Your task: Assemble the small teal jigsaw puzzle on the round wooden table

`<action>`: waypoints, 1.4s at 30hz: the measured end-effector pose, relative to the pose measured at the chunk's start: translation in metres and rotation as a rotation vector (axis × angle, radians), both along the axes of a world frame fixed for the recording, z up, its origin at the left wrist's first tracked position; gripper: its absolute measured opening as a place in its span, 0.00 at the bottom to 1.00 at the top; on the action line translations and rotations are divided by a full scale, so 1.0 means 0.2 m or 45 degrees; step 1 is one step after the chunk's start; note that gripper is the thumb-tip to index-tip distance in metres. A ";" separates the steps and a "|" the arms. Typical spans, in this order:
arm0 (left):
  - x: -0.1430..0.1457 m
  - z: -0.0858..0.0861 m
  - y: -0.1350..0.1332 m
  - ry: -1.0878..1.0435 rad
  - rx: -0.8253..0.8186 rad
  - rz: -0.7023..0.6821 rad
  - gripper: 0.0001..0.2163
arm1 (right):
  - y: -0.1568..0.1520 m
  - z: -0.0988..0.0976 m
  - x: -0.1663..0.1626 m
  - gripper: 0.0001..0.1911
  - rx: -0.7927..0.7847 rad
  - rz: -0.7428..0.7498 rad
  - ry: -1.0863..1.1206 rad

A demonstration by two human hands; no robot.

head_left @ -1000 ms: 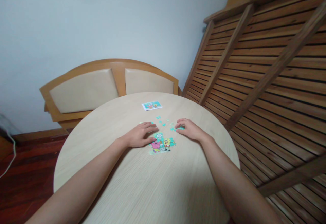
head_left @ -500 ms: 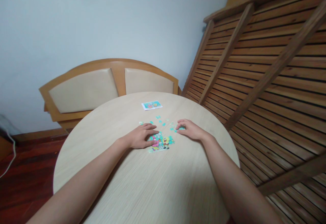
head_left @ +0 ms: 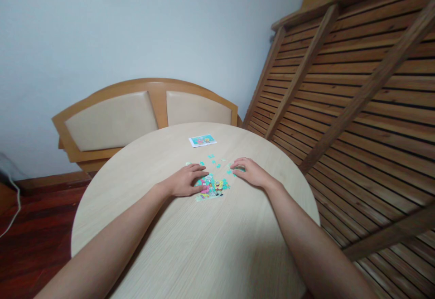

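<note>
A partly joined jigsaw puzzle (head_left: 217, 187) with cartoon figures on a turquoise ground lies on the round table. My left hand (head_left: 186, 180) rests over its left side, fingers spread, thumb and fingertips on the joined pieces. To the right of the puzzle, my right hand (head_left: 250, 171) hovers low over loose pieces with its fingers apart and curved; nothing shows in its grasp, though the space under the palm is hidden. Several loose turquoise puzzle pieces (head_left: 218, 166) are scattered just beyond the joined part, between the two hands.
A small picture card (head_left: 203, 141) with the same cartoon style lies farther back on the pale round table (head_left: 163, 253). Behind it stands a padded wooden headboard (head_left: 112, 120) against the wall. A slatted wooden frame (head_left: 326, 104) leans along the right.
The joined puzzle has shifted slightly left and away from me, together with my left hand. My right hand has moved a little to the left over the loose pieces.
</note>
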State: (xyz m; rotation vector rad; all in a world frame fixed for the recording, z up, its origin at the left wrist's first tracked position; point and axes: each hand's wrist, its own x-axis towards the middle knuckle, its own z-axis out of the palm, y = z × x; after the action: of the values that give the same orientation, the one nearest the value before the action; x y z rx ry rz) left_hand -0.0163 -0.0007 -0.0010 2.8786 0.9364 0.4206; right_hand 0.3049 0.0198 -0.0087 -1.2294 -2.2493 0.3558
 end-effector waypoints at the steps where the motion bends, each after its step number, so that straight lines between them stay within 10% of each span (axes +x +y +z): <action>1: 0.00 0.00 0.00 -0.002 -0.004 -0.001 0.26 | -0.01 0.00 -0.02 0.10 0.008 0.003 -0.027; 18: 0.00 0.01 -0.01 -0.028 -0.017 -0.026 0.27 | 0.00 0.00 -0.01 0.10 0.037 0.098 0.012; 28: -0.02 0.00 0.00 -0.026 -0.019 -0.044 0.27 | 0.05 -0.03 0.12 0.12 -0.027 -0.478 -0.022; 42: -0.02 -0.01 0.03 -0.011 0.013 0.023 0.24 | 0.03 -0.04 0.03 0.10 -0.011 -0.348 -0.074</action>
State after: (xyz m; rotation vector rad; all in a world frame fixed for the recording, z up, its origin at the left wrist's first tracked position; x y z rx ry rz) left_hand -0.0195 0.0057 -0.0038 2.8776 0.9620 0.4399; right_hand 0.3104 0.0254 -0.0167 -1.5460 -2.0913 0.2272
